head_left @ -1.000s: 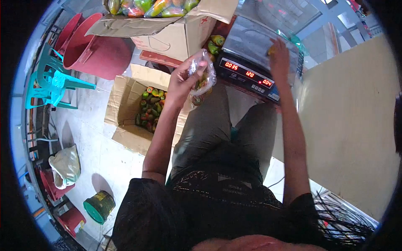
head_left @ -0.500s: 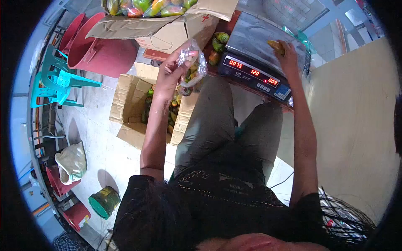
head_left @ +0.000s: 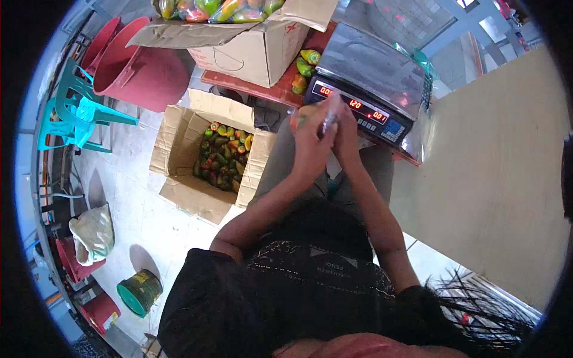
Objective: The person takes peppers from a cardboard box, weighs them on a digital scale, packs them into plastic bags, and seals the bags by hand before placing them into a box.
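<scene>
My left hand (head_left: pixel 313 143) and my right hand (head_left: pixel 345 130) meet above my lap, in front of the scale. Between them is a clear plastic bag (head_left: pixel 305 112) with peppers in it, its top gathered at my fingers. My left hand is closed on the bag. My right fingers are pressed together at its neck, blurred, so what they pinch is unclear. The digital scale (head_left: pixel 373 65) has a bare metal plate and lit red digits, partly covered by my hands. Several peppers (head_left: pixel 305 68) lie left of the scale.
An open cardboard box (head_left: pixel 170 143) on the floor holds many peppers (head_left: pixel 224 156). Another box (head_left: pixel 250 59) holds bagged peppers (head_left: pixel 221 9). Red tubs (head_left: pixel 140 77), a teal chair (head_left: pixel 89 119), a green bucket (head_left: pixel 140 293) and a white sack (head_left: pixel 92 235) stand left. A board (head_left: pixel 495 179) is right.
My right hand has left the scale plate and come down to my left hand. The bag has moved right, in front of the scale. The pepper is off the plate and the digits have dropped.
</scene>
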Motion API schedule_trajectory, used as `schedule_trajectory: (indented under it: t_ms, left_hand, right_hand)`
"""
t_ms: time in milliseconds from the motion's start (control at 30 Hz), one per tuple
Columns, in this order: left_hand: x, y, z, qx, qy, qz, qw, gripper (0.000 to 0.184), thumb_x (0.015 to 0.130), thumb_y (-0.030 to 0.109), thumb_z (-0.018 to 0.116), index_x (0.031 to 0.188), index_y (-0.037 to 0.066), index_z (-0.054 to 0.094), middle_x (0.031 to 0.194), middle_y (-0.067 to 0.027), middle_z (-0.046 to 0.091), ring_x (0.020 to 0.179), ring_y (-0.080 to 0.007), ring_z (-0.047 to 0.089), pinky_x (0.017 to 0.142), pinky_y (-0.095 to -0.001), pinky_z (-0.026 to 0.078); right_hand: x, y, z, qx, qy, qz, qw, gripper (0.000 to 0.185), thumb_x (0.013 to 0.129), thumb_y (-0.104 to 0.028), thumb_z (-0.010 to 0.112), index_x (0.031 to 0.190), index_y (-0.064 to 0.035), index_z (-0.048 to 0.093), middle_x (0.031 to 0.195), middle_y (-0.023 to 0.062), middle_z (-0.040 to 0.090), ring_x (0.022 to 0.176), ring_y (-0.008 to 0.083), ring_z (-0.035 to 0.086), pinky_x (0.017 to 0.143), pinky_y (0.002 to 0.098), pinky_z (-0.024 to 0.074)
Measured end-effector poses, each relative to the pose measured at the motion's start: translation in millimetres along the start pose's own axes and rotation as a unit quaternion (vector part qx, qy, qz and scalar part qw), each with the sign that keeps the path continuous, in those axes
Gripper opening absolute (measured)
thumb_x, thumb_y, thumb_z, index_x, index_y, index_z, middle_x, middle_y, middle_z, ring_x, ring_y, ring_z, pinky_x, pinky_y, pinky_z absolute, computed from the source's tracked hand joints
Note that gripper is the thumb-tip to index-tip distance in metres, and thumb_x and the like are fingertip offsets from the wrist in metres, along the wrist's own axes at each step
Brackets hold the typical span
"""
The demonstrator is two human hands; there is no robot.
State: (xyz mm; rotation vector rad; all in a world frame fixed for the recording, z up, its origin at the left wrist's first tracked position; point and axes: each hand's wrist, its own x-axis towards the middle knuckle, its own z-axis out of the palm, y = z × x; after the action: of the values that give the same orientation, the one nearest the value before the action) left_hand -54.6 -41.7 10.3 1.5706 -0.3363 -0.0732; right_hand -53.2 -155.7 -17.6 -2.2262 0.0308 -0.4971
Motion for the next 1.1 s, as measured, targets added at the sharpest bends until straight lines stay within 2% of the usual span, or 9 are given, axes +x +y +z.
schedule_trajectory:
  t_ms: [133, 433, 533, 600, 667, 733, 833, 1033, 1100]
  left_hand:
    - [-8, -6, 10, 0.016, 0.007, 0.018, 1.000, 0.045, 0.090, 0.003, 0.056, 0.134, 0.000, 0.048, 0.125, -0.0123, 0.056, 0.096, -0.0149, 0.058, 0.081, -0.0283, 0.049]
    - [-7, 4, 0, -0.032, 0.007, -0.009, 0.999, 0.046, 0.089, 0.002, 0.055, 0.134, -0.003, 0.046, 0.130, -0.0152, 0.053, 0.102, -0.0162, 0.058, 0.080, -0.0263, 0.049]
    - [-4, -8, -2, 0.021, 0.024, 0.060, 0.998, 0.046, 0.089, 0.002, 0.055, 0.134, -0.003, 0.047, 0.128, -0.0144, 0.054, 0.096, -0.0153, 0.059, 0.077, -0.0255, 0.050]
    - [-6, -9, 0, 0.019, 0.029, 0.064, 0.997, 0.046, 0.089, 0.001, 0.055, 0.134, -0.001, 0.047, 0.127, -0.0140, 0.055, 0.098, -0.0155, 0.059, 0.079, -0.0263, 0.050]
    - [-7, -8, 0, -0.011, 0.024, 0.035, 0.999, 0.047, 0.088, 0.001, 0.055, 0.135, 0.000, 0.047, 0.125, -0.0143, 0.056, 0.103, -0.0166, 0.058, 0.084, -0.0276, 0.049]
    - [-7, 2, -3, -0.056, 0.010, -0.012, 0.998, 0.048, 0.087, 0.000, 0.054, 0.135, 0.001, 0.047, 0.126, -0.0155, 0.056, 0.112, -0.0200, 0.055, 0.091, -0.0299, 0.046]
    - [-7, 19, -8, -0.082, 0.003, -0.026, 0.996, 0.048, 0.087, -0.004, 0.051, 0.134, -0.001, 0.046, 0.133, -0.0184, 0.053, 0.125, -0.0299, 0.049, 0.103, -0.0363, 0.039]
    - [-19, 5, 8, -0.030, -0.003, 0.026, 0.999, 0.049, 0.086, -0.001, 0.055, 0.134, 0.001, 0.047, 0.124, -0.0167, 0.057, 0.113, -0.0215, 0.056, 0.092, -0.0314, 0.045]
    - [-19, 2, 10, -0.020, 0.010, 0.019, 1.000, 0.047, 0.087, 0.000, 0.054, 0.134, 0.003, 0.049, 0.126, -0.0167, 0.057, 0.115, -0.0201, 0.054, 0.091, -0.0310, 0.045]
  right_hand:
    - [-20, 17, 5, 0.078, 0.013, 0.106, 0.991, 0.024, 0.088, -0.018, 0.054, 0.104, -0.0005, 0.057, 0.097, 0.0147, 0.057, 0.089, 0.0325, 0.058, 0.074, 0.0394, 0.0461]
    - [-13, -11, -6, 0.084, -0.008, -0.035, 0.996, 0.030, 0.085, -0.010, 0.057, 0.114, -0.0008, 0.055, 0.115, 0.0173, 0.055, 0.105, 0.0344, 0.056, 0.087, 0.0386, 0.0470]
    - [-15, 8, 1, -0.085, -0.022, -0.124, 0.988, 0.035, 0.081, -0.006, 0.060, 0.116, 0.0002, 0.054, 0.120, 0.0188, 0.054, 0.110, 0.0373, 0.054, 0.090, 0.0411, 0.0471]
    - [-18, 18, 11, 0.150, -0.028, 0.035, 0.988, 0.038, 0.079, -0.005, 0.062, 0.117, -0.0001, 0.053, 0.119, 0.0196, 0.053, 0.110, 0.0383, 0.054, 0.088, 0.0426, 0.0476]
    - [-20, 22, 9, 0.164, -0.041, 0.057, 0.984, 0.040, 0.078, -0.004, 0.063, 0.117, -0.0002, 0.052, 0.117, 0.0198, 0.054, 0.107, 0.0385, 0.055, 0.087, 0.0426, 0.0480]
    - [-16, -7, -11, -0.044, -0.062, -0.060, 0.995, 0.041, 0.078, -0.005, 0.063, 0.117, -0.0003, 0.051, 0.113, 0.0192, 0.056, 0.103, 0.0381, 0.057, 0.085, 0.0412, 0.0483]
    - [-23, -20, -17, -0.049, -0.032, 0.048, 0.997, 0.040, 0.080, -0.009, 0.063, 0.117, -0.0009, 0.050, 0.105, 0.0179, 0.058, 0.095, 0.0383, 0.059, 0.081, 0.0405, 0.0486]
    - [-27, 2, 1, 0.170, 0.056, 0.098, 0.979, 0.038, 0.082, -0.016, 0.063, 0.115, -0.0004, 0.052, 0.103, 0.0178, 0.060, 0.095, 0.0367, 0.060, 0.081, 0.0388, 0.0487]
    - [-27, 11, 4, 0.094, 0.054, 0.032, 0.994, 0.037, 0.082, -0.013, 0.062, 0.115, 0.0003, 0.052, 0.107, 0.0180, 0.059, 0.097, 0.0354, 0.060, 0.082, 0.0367, 0.0485]
